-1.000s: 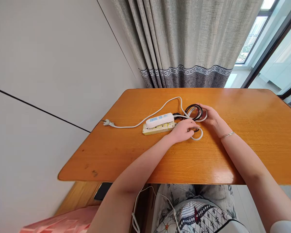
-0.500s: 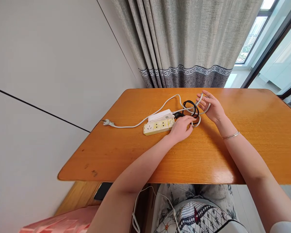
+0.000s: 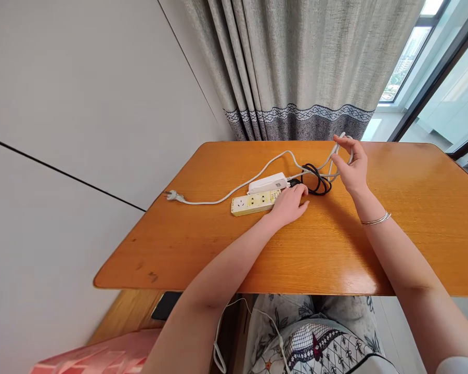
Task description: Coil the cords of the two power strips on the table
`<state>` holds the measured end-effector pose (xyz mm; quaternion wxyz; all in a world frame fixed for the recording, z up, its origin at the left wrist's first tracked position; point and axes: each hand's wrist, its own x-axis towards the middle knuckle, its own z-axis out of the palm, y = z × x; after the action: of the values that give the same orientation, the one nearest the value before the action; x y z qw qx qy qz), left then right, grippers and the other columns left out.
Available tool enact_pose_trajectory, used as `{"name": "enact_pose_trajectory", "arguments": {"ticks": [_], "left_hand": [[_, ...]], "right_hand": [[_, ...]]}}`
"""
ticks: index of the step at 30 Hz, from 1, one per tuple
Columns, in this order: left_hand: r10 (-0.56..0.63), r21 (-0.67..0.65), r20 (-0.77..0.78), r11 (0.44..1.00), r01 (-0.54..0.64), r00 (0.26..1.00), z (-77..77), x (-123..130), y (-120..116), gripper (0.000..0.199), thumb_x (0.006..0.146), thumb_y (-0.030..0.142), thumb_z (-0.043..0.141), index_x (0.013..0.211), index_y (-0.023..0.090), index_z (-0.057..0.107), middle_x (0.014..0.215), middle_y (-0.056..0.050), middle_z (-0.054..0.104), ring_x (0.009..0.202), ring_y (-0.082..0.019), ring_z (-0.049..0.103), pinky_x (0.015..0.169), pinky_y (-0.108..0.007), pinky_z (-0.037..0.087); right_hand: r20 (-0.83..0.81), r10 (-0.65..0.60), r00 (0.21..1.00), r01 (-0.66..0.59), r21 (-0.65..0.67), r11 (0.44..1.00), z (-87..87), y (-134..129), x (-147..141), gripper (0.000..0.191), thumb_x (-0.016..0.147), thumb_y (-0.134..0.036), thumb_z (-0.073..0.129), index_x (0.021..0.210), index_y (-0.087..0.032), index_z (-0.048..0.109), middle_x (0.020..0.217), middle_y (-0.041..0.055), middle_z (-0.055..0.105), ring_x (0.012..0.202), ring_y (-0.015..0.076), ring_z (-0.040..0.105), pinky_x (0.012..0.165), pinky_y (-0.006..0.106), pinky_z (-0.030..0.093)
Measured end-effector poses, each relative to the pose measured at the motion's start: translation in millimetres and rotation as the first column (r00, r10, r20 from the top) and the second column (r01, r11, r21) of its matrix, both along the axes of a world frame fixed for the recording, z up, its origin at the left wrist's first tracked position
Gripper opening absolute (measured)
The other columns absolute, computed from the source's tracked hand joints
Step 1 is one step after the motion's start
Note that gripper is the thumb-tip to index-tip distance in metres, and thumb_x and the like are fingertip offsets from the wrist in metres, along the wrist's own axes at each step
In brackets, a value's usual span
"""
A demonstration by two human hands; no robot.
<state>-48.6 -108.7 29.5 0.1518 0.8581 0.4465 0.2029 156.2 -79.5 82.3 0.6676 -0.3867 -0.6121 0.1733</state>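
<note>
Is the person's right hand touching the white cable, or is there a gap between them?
Touching. The head view shows it: the right hand holds up a loop of the white cable with its fingers.

Two power strips, one table

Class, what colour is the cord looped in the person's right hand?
The cord is white, best seen in the head view.

Table, right end: loads of room
Middle: black cord crosses white cord, kinda in the way
</note>
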Motion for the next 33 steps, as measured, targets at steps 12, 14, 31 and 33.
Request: {"name": "enact_pose_trajectory", "arguments": {"ticks": [12, 14, 31, 33], "left_hand": [[0.229, -0.106, 0.571, 0.973, -0.206, 0.788, -0.6, -20, 27, 0.007, 0.097, 0.024, 0.051, 0.100, 0.019, 0.055, 0.095, -0.005, 0.070, 0.077, -0.016, 0.067, 0.076, -0.028, 0.051], [0.293, -0.175, 0.622, 0.956, -0.236, 0.726, -3.8, -24, 35, 0.005, 0.096, 0.022, 0.052, 0.098, 0.019, 0.055, 0.089, -0.003, 0.068, 0.071, -0.014, 0.067, 0.073, -0.027, 0.051], [0.403, -0.215, 0.718, 0.904, -0.370, 0.567, -14.5, -43, 61, 0.013, 0.088, 0.013, 0.062, 0.097, 0.019, 0.055, 0.090, 0.000, 0.062, 0.063, -0.010, 0.067, 0.061, -0.022, 0.051], [0.400, -0.206, 0.717, 0.904, -0.374, 0.571, -14.0, -44, 60, 0.016, 0.088, 0.011, 0.062, 0.099, 0.019, 0.054, 0.089, 0.000, 0.061, 0.062, -0.010, 0.066, 0.061, -0.023, 0.051]], "right_hand": [[-0.470, -0.178, 0.864, 0.058, -0.259, 0.964, -23.7, 43, 60, 0.029, 0.078, -0.029, 0.064, 0.106, -0.024, 0.057, 0.113, 0.0054, 0.067, 0.113, 0.0196, 0.068, 0.088, 0.034, 0.057], [-0.535, -0.152, 0.831, 0.009, -0.261, 0.965, -18.4, 41, 61, 0.030, 0.077, -0.029, 0.065, 0.105, -0.024, 0.055, 0.109, 0.0035, 0.067, 0.105, 0.0172, 0.071, 0.081, 0.029, 0.058], [-0.387, -0.343, 0.856, 0.282, -0.208, 0.937, 14.8, 28, 82, 0.012, 0.088, -0.033, 0.051, 0.086, -0.023, 0.058, 0.060, -0.0075, 0.027, 0.044, 0.0087, 0.027, 0.042, 0.022, 0.023], [-0.325, -0.402, 0.856, 0.352, -0.204, 0.914, 14.5, 29, 95, 0.015, 0.089, -0.034, 0.048, 0.086, -0.024, 0.058, 0.061, -0.0065, 0.027, 0.046, 0.0102, 0.026, 0.045, 0.024, 0.024]]}}
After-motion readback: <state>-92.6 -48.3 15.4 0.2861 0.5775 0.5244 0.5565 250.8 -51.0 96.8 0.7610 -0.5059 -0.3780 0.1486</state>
